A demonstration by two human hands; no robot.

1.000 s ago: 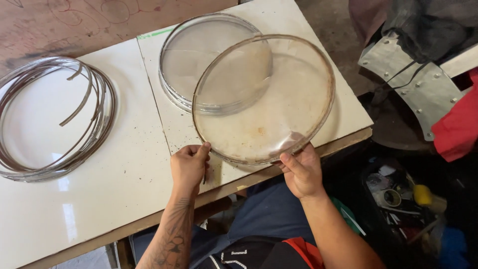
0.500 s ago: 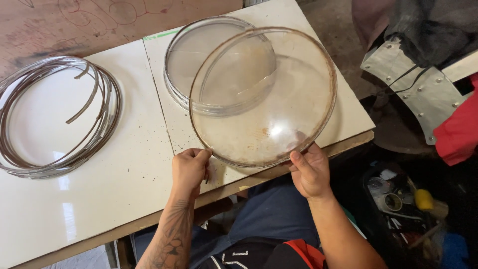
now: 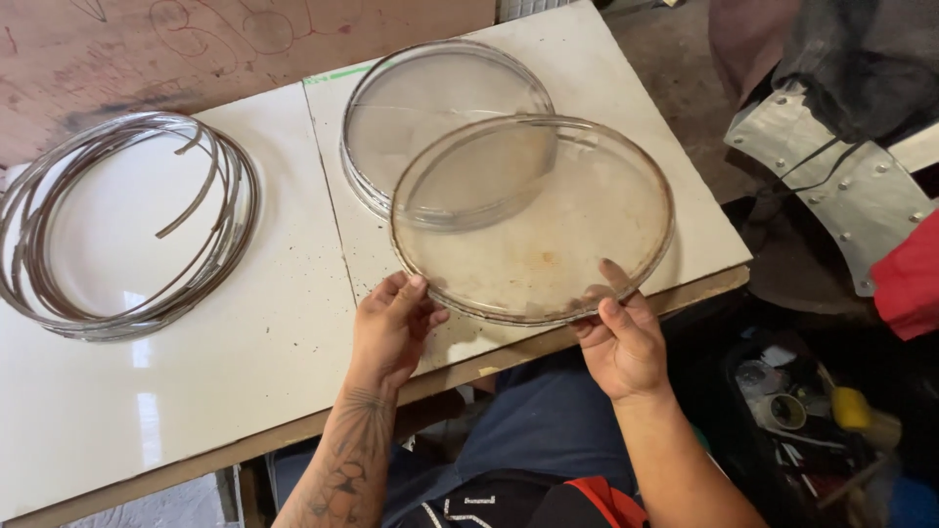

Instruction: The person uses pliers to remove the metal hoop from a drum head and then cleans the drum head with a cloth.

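Both hands, left hand (image 3: 391, 328) and right hand (image 3: 621, 342), gripped the clear round disc (image 3: 533, 220) by its near rim above the bench (image 3: 245, 362), partly overlapping a second disc (image 3: 430, 108)

A round clear disc (image 3: 548, 230) sits near-right on the table (image 3: 245, 342), overlapping a stack of similar discs (image 3: 430, 108) behind it. A coil of metal bands (image 3: 117, 220) lies far left. Both hands (image 3: 391, 328) (image 3: 621, 342) flank the near disc's near rim.

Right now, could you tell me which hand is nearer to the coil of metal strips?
Left. The left hand is right of the coil; the right hand is farther right.
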